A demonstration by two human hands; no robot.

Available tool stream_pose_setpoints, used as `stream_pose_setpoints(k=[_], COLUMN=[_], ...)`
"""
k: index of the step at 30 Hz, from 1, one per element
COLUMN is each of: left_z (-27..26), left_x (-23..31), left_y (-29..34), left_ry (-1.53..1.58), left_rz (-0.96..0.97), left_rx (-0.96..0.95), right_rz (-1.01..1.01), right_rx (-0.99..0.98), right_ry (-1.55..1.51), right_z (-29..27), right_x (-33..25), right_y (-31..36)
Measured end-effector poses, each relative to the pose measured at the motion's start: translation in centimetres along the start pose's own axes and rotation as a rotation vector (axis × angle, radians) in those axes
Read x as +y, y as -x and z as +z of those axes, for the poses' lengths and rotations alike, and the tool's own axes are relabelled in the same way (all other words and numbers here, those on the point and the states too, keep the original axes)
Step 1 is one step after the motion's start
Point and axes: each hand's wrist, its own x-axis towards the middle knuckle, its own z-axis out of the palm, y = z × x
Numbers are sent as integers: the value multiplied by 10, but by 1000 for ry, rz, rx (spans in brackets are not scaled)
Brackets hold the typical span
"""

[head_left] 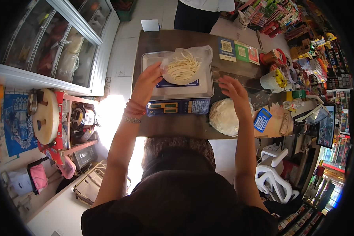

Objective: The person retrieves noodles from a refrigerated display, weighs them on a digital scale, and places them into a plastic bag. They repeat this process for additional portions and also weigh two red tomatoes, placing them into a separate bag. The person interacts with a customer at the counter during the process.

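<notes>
A clear plastic bag (205,56) of pale noodles (183,70) lies on the metal tray (153,92) of a blue digital scale (177,106). My left hand (148,80) is at the bag's left side, its fingertips closed on the plastic edge. Beaded and red bracelets circle that wrist. To the right of the scale my right hand (234,91) hovers with fingers apart and nothing in them. Below it, a large bulging bag with whitish contents (223,117) sits on the dark table (155,128), partly covered by my right forearm.
A blue calculator (262,120) rests on brown cardboard at the right. Payment code cards (227,49) lie near the table's far edge, where a person (198,15) stands. Tubs (272,81) line the right side. A glass-door fridge (55,43) stands at left, a white chair (273,177) lower right.
</notes>
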Motion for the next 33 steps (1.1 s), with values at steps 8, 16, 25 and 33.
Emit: stream_pose_setpoints(k=[8, 16, 25, 33], left_z=[-30, 80, 184, 210], left_x=[-22, -87, -144, -128], left_y=[74, 103, 77, 69], left_ry=[-30, -93, 107, 128], left_rz=[-69, -207, -511, -382], left_rx=[137, -543, -547, -385], right_rz=[-39, 179, -74, -168], right_rx=[824, 357, -12, 29], right_ry=[93, -223, 568, 1059], right_z=[-95, -61, -4, -113], right_x=[132, 116, 56, 137], right_y=[107, 87, 153, 95])
